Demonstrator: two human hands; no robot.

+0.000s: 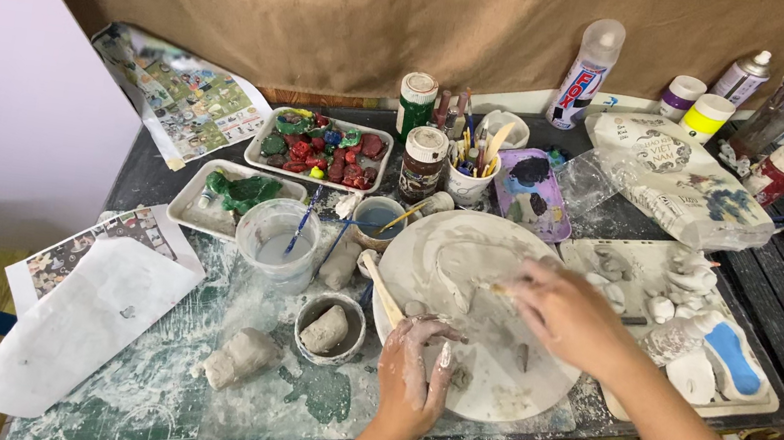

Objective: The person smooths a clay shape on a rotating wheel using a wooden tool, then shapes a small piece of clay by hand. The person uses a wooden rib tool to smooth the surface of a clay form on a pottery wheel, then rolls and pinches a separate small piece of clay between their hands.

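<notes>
A round white board (516, 393) smeared with grey clay lies near the table's front edge. My left hand (412, 374), coated in clay, rests on the board's near left rim with fingers bent on the wet surface. My right hand (566, 314) hovers over the board's middle and pinches a thin wooden modelling tool (502, 289) whose tip touches a raised clay shape (455, 264). A wooden stick (381, 289) leans against the board's left edge.
A small bowl with a clay lump (329, 329), a loose clay lump (238, 356), a cup of cloudy water (276, 240), trays of painted pieces (326, 149), paint jars, a brush cup (471, 175), a clay bag (680, 177) and papers (86, 321) crowd the table.
</notes>
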